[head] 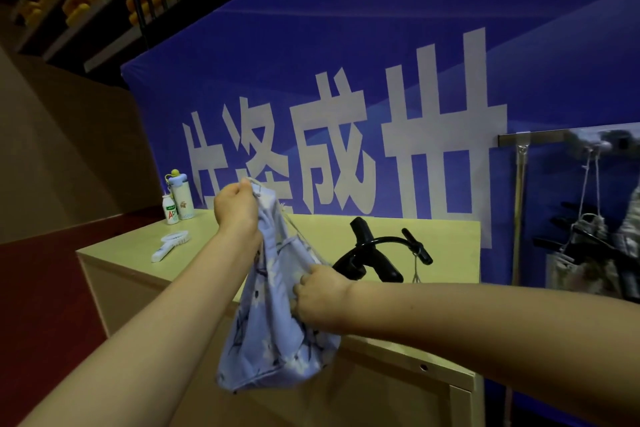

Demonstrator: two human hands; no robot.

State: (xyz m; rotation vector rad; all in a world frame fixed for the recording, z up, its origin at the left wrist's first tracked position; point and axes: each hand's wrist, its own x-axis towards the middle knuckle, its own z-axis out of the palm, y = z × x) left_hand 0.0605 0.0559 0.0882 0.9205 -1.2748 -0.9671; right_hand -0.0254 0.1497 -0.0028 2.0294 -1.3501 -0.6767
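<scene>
A light blue floral drawstring bag (pixel 273 340) hangs in the air in front of a pale wooden cabinet (pixel 381 402). My left hand (pixel 235 206) grips the gathered top of the bag and its cord, held high. My right hand (pixel 318 298) pinches the bag's cloth at its right side, lower down. A thin cord runs along the bag between the two hands. The bag's bottom sags below the cabinet's top edge.
On the cabinet top lie a black curved hanger stand (pixel 377 256), a white hand fan (pixel 171 246), a small white drink bottle (pixel 170 210) and a pale flask (pixel 181 196). A blue banner (pixel 381 45) stands behind. Hangers and another bag (pixel 585 253) hang at the right.
</scene>
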